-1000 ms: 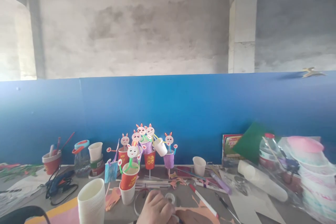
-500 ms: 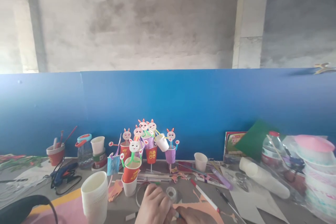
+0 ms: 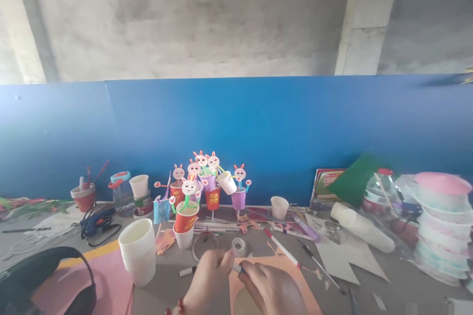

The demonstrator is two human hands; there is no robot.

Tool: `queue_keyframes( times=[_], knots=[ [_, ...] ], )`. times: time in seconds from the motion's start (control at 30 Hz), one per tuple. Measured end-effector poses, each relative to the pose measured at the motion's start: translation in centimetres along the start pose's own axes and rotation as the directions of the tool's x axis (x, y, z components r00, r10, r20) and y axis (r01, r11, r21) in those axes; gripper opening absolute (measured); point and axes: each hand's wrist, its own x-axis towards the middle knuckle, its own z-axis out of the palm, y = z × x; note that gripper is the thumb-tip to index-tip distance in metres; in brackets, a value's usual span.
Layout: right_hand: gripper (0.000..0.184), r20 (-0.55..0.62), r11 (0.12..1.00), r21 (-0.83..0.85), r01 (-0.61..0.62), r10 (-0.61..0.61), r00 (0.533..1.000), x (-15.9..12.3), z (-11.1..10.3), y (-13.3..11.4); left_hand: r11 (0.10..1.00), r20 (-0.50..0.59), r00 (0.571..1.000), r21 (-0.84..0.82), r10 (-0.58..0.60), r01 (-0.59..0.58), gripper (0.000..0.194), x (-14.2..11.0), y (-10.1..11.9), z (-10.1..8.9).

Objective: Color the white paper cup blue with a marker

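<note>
the left hand [image 3: 211,275] and right hand [image 3: 272,286] each keep a narrow grip on a white, blue-ended marker [image 3: 237,268] above orange paper [image 3: 235,285] on the tabletop [image 3: 162,298]; behind, a red paper cup [image 3: 213,199] bears gold chinese characters.

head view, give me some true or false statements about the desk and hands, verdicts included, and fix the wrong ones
1. The left hand and right hand are both at a pen-like item. True.
2. The left wrist is bare. False: red beads show on it.
3. A stack of white cups stands left of the hands. True.
4. A green sheet lies beneath the right hand. False: an orange sheet does.
5. A red-and-white marker lies beyond the right hand. True.
</note>
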Motion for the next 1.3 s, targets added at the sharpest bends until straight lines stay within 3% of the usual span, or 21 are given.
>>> queue_keyframes(
  times=[0.07, 0.23, 0.3, 0.43, 0.63, 0.83, 0.97, 1.07, 1.17, 1.3],
  knots=[
    [0.026, -0.005, 1.0, -0.011, 0.005, -0.005, 1.0, -0.1, 0.2, 0.1, 1.0, -0.006, 1.0, -0.008, 0.018, -0.018, 0.053, -0.5, 0.2, -0.3],
    [0.041, 0.091, 0.999, -0.03, 0.037, -0.034, 0.995, -0.1, 0.2, 0.6, 0.957, 0.024, 0.957, -0.009, 0.289, -0.289, 0.047, -1.7, 0.6, -1.6],
    [0.046, 0.126, 0.998, -0.047, 0.032, -0.026, 0.992, 0.0, 0.1, 0.7, 0.947, 0.006, 0.948, -0.03, 0.32, -0.319, 0.044, -1.6, 0.7, -1.8],
    [0.049, 0.108, 0.995, -0.088, 0.054, -0.045, 0.993, 0.0, -0.3, 0.4, 0.976, 0.065, 0.994, -0.206, 0.087, -0.072, 0.052, -1.2, 1.2, -1.5],
    [0.051, 0.046, 0.982, -0.155, 0.11, -0.104, 0.993, 0.2, -0.6, -0.2, 0.916, 0.179, 0.971, -0.34, -0.158, 0.212, 0.06, -1.0, 1.0, -0.2],
    [0.046, 0.036, 0.983, -0.158, 0.094, -0.089, 0.995, 0.3, -0.8, -0.5, 0.883, 0.235, 0.943, -0.353, -0.237, 0.31, 0.062, -0.8, 0.8, -0.2],
    [0.053, 0.031, 0.981, -0.174, 0.087, -0.082, 0.996, 0.1, -0.4, 0.0, 0.946, 0.205, 0.968, -0.258, -0.143, 0.194, 0.054, -1.2, 1.6, -1.5],
    [0.056, 0.024, 0.985, -0.153, 0.078, -0.075, 0.997, 0.2, -0.1, 0.3, 0.99, 0.173, 0.979, -0.107, 0.107, -0.09, 0.037, -1.3, 2.0, -2.4],
    [0.052, 0.037, 0.989, -0.127, 0.079, -0.074, 0.997, 0.3, -0.3, 0.3, 0.927, 0.176, 0.921, 0.083, 0.347, -0.365, 0.032, -0.8, 2.3, -3.1],
    [0.044, 0.085, 0.992, -0.104, 0.076, -0.067, 0.994, 0.2, -1.1, -0.5, 0.934, 0.15, 0.929, 0.067, 0.338, -0.35, 0.035, -0.3, 3.3, -3.3]
  ],
)
